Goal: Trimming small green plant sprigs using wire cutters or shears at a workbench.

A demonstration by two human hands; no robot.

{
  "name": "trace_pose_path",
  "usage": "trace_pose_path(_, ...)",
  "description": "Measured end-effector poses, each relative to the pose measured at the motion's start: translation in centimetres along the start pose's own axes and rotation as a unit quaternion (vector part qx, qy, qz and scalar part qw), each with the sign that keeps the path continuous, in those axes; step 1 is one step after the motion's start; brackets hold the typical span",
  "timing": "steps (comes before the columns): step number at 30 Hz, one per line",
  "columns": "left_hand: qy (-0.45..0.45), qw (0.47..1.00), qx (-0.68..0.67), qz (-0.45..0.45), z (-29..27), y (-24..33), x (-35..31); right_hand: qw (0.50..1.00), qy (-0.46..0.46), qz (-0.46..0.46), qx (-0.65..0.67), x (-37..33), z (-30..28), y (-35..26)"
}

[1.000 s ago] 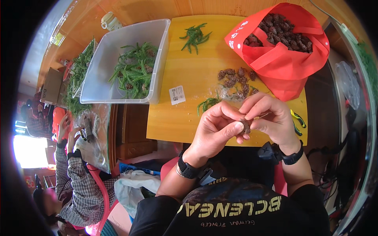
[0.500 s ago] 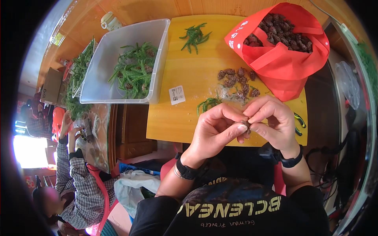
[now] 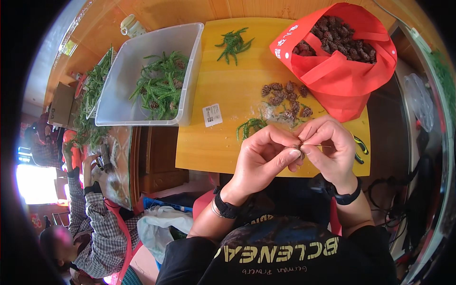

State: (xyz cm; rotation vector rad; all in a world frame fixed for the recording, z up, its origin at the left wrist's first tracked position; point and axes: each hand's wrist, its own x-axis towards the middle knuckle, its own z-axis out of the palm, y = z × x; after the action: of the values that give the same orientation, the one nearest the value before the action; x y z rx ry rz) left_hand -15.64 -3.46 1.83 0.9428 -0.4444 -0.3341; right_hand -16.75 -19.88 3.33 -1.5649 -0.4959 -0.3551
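Both my hands meet over the near edge of the yellow board. A small brown pine cone, mostly covered by fingers, is pinched between the thumb and fingers of my left hand. Beside it, the thumb and forefinger of my right hand are closed on a thin wire, whose end pokes out past the fingers. Just beyond the hands lie several loose pine cones and a green artificial pine sprig. Pliers with yellow-and-black handles rest right of my right hand.
A red bag of pine cones stands at the far right. On the left is a clear plastic bin with green sprigs and cones. Another sprig and a white label lie on the board. A co-worker sits at left.
My right hand has shifted slightly, and a thin wire end now shows beside its fingers. My left hand keeps its pinch. The co-worker's hands have moved a little.
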Motion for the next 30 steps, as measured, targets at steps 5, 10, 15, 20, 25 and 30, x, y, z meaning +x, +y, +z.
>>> trace_pose_path(5,0.003,1.000,0.006,0.026,0.5,0.0,-0.1,0.993,0.010,-0.074,-0.096,-0.7,0.4,0.4)
trace_pose_path(10,0.025,0.997,0.067,0.041,0.5,-0.3,-0.4,0.974,0.011,-0.129,-0.184,-0.6,0.3,0.5)
trace_pose_path(15,0.030,1.000,0.003,-0.001,0.3,-0.6,-0.2,0.982,-0.015,-0.128,-0.140,-0.8,-0.4,0.4)
trace_pose_path(20,0.022,0.998,-0.065,-0.002,-0.1,-0.9,-0.1,0.966,-0.042,-0.161,-0.197,-0.5,-0.6,0.0)
trace_pose_path(25,0.029,1.000,-0.012,0.004,0.8,-0.8,0.2,0.992,-0.046,-0.042,-0.113,-1.4,-2.1,-0.3)
trace_pose_path(30,0.025,0.997,-0.066,0.033,-0.6,-0.5,0.1,0.976,0.000,0.115,-0.183,-1.4,-5.3,-1.4)
